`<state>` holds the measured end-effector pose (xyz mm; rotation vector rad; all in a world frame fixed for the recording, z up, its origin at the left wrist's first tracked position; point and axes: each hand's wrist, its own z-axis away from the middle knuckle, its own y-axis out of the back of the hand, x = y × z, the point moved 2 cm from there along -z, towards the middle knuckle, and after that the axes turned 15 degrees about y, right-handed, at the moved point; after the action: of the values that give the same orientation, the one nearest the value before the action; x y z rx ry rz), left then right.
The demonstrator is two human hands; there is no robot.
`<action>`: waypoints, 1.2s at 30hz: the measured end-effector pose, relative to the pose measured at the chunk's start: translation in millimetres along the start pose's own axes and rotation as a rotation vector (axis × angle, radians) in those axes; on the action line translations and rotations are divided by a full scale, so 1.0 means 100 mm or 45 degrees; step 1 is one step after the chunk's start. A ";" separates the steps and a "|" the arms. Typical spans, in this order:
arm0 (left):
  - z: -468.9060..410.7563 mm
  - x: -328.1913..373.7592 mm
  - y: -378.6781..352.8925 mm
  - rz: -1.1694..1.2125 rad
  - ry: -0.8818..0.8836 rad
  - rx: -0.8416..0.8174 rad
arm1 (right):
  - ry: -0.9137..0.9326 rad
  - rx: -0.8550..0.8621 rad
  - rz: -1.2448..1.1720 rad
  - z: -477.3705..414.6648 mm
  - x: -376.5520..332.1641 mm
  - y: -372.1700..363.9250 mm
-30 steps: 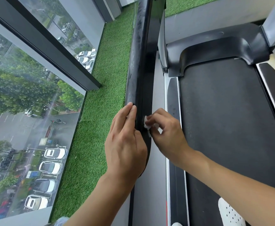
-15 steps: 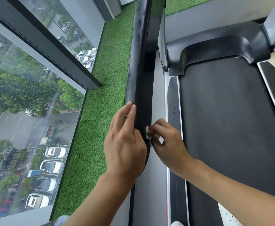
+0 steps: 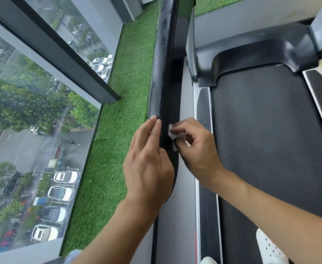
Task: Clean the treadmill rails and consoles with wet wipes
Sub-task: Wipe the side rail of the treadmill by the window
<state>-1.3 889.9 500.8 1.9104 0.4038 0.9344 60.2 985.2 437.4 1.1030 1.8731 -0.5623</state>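
The rail runs away from me, my left grip flat-fingered on it, right grip pinching a wet wipe against it

Soft, bright daylight from the side; a wide-angle picture, sharp in the middle.

Daylight enters through the window on the left, even and without hard shadows. The glass looks hazy, with pale reflections over the view outside. The black handrail carries dull streaks of glare along its top, while the treadmill belt stays dark and matte. The left hand and right hand are evenly lit and in focus. The white wipe is almost overexposed. Straight lines bend toward the edges.
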 end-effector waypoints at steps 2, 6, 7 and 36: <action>0.00 0.00 0.00 0.005 0.000 -0.006 | 0.042 0.044 0.009 -0.05 -0.05 0.02; 0.00 0.00 0.00 0.018 0.017 0.003 | 0.138 -0.015 0.085 0.07 -0.18 0.03; 0.00 0.00 0.00 0.026 0.017 -0.001 | 0.160 -0.036 0.100 0.11 -0.20 0.04; -0.01 -0.03 0.00 0.016 0.010 -0.019 | -0.319 -0.050 -0.216 -0.01 -0.06 0.02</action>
<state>-4.2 888.8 499.7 1.8985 0.3891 0.9508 62.8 984.0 442.8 0.8122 1.7584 -0.7223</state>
